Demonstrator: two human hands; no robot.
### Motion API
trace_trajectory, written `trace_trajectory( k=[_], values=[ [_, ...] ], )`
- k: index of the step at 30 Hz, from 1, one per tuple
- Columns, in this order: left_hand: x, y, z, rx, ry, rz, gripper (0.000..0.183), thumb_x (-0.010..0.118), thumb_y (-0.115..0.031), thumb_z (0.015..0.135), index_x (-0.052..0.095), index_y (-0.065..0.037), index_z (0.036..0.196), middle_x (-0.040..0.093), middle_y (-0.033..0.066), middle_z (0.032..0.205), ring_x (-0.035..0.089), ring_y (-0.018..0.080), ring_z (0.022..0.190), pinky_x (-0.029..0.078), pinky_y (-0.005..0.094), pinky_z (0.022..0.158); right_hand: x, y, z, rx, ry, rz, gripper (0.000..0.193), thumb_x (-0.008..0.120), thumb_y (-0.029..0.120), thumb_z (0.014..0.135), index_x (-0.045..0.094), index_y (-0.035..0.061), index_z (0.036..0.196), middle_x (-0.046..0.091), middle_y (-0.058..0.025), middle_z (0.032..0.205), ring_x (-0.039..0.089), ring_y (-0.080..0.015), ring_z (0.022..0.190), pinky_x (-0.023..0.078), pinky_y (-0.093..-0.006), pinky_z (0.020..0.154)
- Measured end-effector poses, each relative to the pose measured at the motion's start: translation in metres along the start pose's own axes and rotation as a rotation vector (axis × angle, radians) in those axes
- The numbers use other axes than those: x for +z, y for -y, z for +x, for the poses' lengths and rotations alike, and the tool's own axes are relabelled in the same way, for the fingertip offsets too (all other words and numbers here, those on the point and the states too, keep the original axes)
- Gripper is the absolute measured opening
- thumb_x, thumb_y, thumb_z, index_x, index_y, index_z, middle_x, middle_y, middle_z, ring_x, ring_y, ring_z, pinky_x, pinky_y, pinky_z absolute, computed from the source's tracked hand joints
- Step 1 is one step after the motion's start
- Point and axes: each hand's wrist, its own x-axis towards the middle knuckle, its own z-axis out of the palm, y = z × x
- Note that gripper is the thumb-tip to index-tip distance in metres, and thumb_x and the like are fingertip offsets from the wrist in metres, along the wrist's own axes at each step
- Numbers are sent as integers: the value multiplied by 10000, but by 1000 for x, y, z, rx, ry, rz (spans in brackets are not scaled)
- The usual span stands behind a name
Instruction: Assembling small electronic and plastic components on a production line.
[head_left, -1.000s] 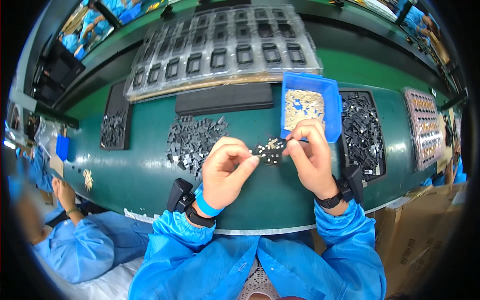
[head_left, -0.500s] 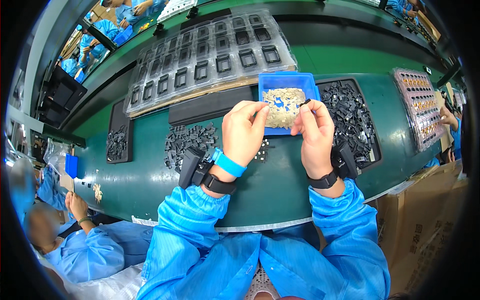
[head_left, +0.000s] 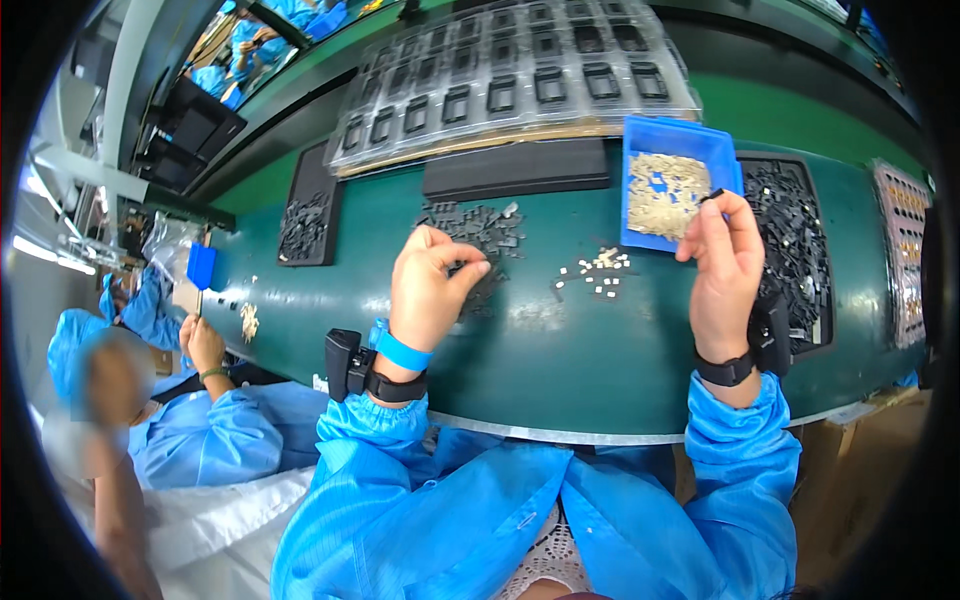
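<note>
My right hand point(head_left: 727, 265) pinches a small black plastic part point(head_left: 712, 195) between thumb and forefinger, at the right side of a blue bin point(head_left: 635, 232). Inside that bin lies a heap of small beige flat pieces point(head_left: 665, 205), with a bit of blue bottom showing through. At the near left edge of a loose pile of black plastic parts point(head_left: 490, 230), my left hand point(head_left: 428, 290) is closed, thumb against forefinger. What its fingertips hold, if anything, is hidden. Several small white-topped pieces point(head_left: 603, 262) are scattered on the green table between my hands.
Clear blister trays point(head_left: 520, 115) of black frames stand at the back beside a flat black box point(head_left: 515, 172). Black trays of small parts stand left point(head_left: 328, 250) and right point(head_left: 825, 320). A tray of orange parts point(head_left: 905, 260) is far right. A co-worker point(head_left: 200, 430) sits at left.
My left hand has gone from the blue bin to the black pile at the left. The right hand stays by the bin, still pinching the black part. The view has swung left.
</note>
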Motion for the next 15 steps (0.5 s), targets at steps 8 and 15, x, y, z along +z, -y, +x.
trace_trajectory(
  k=[8,15],
  values=[
    [23,0,-15,89,-19,113,160,748,-89,635,677,-40,770,472,72,743,492,223,701,424,317,622,1,-8,-1,22,38,-65,98,533,147,892,520,52,914,515,5,700,461,-66,583,386,-197,546],
    [20,-17,-10,-46,17,-286,114,639,-75,799,591,9,858,535,78,813,564,157,707,476,250,622,5,-3,-6,40,73,-97,69,534,111,885,508,49,900,510,6,698,474,-63,593,385,-191,531]
  ],
)
